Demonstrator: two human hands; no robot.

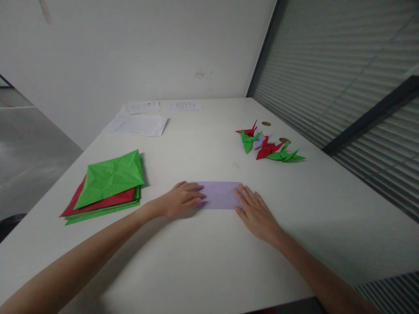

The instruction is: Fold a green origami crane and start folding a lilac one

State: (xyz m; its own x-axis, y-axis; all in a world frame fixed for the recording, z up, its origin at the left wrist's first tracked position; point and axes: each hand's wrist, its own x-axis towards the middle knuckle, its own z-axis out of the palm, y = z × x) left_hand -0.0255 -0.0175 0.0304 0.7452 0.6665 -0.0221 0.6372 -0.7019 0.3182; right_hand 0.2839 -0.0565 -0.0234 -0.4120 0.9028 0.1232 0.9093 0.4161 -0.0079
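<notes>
A purple paper [220, 195], a flat wide rectangle, lies on the white table in front of me. My left hand [183, 199] rests with its fingertips on the paper's left end, fingers a little apart. On the right end lie the spread fingers of my right hand [255, 211], palm down. Both hands are open, and the fingers cover the paper's two ends. To the left of my left hand is a stack of creased green sheets [113, 176] with a red sheet [108, 204] among them.
Folded paper cranes in red [267, 148], green [286, 155] and pale purple sit at the right back, near two brown round spots on the table. Printed white papers [139, 124] lie at the far left. Window blinds [343, 65] border the table's right side.
</notes>
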